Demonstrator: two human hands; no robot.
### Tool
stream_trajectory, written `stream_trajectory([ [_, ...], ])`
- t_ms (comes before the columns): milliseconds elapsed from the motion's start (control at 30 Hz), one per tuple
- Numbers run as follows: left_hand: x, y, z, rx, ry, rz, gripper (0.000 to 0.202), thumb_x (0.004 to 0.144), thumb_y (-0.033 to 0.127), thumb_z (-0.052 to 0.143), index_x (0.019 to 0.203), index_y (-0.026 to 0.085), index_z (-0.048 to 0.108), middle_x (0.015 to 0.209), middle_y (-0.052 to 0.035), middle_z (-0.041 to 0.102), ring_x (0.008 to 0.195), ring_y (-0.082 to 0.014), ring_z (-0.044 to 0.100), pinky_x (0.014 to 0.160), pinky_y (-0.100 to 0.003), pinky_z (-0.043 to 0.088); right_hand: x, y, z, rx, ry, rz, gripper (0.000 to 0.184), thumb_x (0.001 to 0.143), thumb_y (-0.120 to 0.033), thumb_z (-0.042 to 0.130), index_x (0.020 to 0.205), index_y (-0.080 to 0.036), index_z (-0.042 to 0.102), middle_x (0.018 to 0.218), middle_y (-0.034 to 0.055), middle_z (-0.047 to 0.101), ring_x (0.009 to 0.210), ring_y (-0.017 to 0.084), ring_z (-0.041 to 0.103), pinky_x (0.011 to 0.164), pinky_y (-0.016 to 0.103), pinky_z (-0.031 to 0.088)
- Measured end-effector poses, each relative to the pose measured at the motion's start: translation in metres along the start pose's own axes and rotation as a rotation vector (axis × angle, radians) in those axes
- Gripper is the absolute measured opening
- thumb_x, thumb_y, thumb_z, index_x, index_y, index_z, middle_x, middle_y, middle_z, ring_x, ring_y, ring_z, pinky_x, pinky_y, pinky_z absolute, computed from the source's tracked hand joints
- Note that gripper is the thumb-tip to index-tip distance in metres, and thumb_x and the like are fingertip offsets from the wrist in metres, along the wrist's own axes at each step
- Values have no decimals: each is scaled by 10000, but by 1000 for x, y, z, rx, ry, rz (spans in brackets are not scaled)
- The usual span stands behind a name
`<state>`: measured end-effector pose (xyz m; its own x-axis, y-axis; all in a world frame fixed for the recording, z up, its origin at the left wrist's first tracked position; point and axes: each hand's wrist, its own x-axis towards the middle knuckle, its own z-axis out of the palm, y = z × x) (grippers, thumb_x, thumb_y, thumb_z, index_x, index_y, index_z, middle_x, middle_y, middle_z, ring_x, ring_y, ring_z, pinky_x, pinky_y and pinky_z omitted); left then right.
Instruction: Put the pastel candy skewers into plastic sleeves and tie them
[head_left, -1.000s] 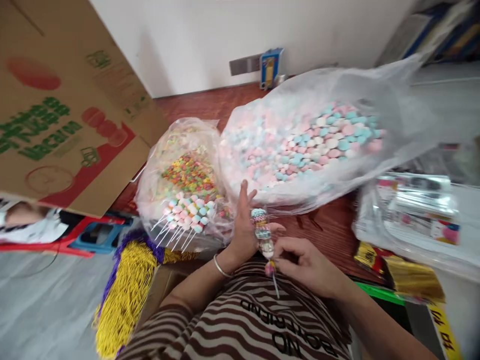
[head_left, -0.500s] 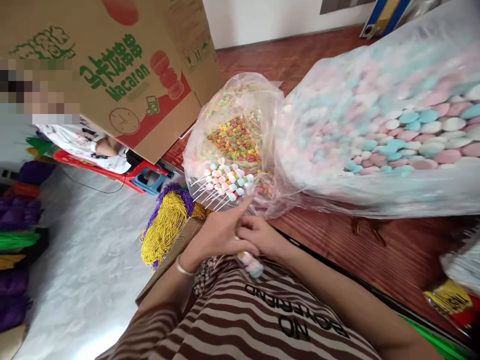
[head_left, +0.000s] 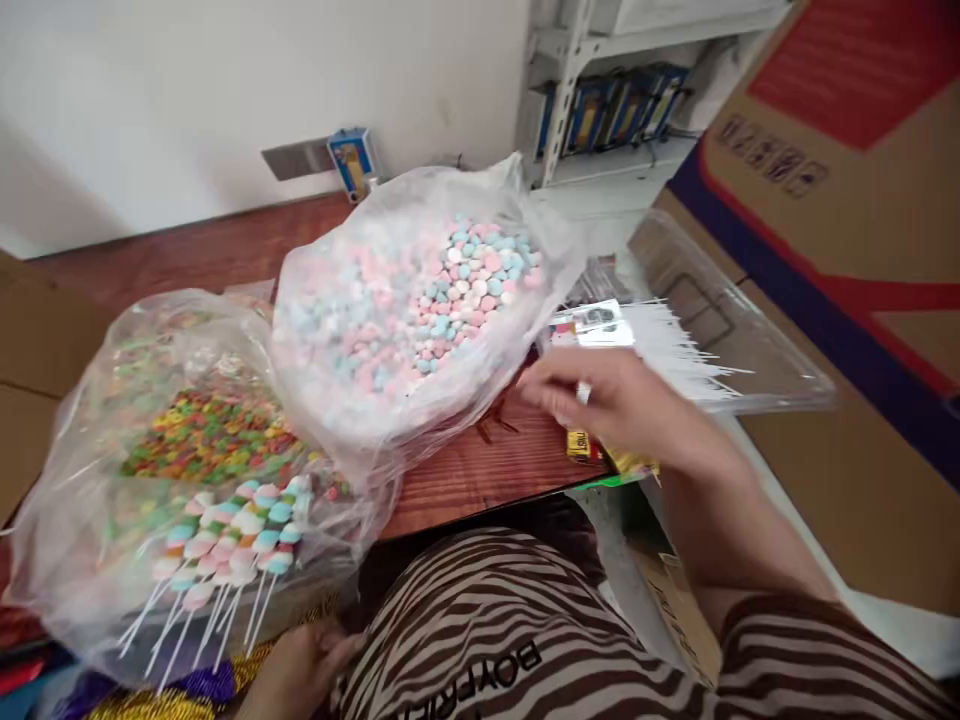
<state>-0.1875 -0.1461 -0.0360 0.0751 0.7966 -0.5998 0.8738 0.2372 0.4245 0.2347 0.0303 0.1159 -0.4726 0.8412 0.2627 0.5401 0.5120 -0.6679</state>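
The right grip (head_left: pixel 619 395) is hovering, half curled; the left grip (head_left: pixel 304 660) is hanging beside the shirt (head_left: pixel 480 620); whether either is holding anything, I cannot tell. White sticks (head_left: pixel 671 345) are lying sideways just beyond the right, the nearer; skewers (head_left: pixel 236 530) are resting on a bag (head_left: pixel 79 490) near the left.

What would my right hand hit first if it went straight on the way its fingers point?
Probably the plastic bag of pastel candies, just ahead of your right hand; depth is unclear, so it might pass above.
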Motion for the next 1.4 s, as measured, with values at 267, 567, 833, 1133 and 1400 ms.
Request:
stream_trajectory([
  [267,31,163,-55,39,-282,544,275,823,351,749,1082,260,734,1018,-15,738,923,-204,657,793,-271,434,46,138,-38,-669,-206,542,355,837,-273,704,1164,-134,712,1160,153,727,999,281,663,803,324,464],
  [567,50,162,-41,-53,-184,634,410,879,318,722,1283,265,682,1129,-53,722,979,-218,655,843,-299,475,62,163,-22,-660,-164,580,216,912,-305,625,962,-181,794,984,113,772,972,272,681,788,315,473],
  [833,56,185,-40,-82,-257,771,415,874,382,739,1268,253,710,1128,-71,747,1001,-231,670,872,-319,489,27,121,-38,-642,190,520,349,1013,-294,468,1141,-209,781,1489,128,586,1235,312,617,967,416,486],
  [1133,95,284,31,-1155,-840,838,1013,530,506,971,1433,288,569,1437,-141,594,1288,-312,590,1030,-437,483,-21,2,45,988,724,337,351,716,-472,872,865,-218,681,702,-24,709,520,134,666,503,242,563],
  [1400,87,267,-1,-1752,56,579,280,727,298,892,920,174,731,851,5,689,782,-110,631,820,-265,515,-44,-1,122,917,617,386,248,825,-441,791,841,-229,664,719,-29,702,561,119,617,561,242,551],
])
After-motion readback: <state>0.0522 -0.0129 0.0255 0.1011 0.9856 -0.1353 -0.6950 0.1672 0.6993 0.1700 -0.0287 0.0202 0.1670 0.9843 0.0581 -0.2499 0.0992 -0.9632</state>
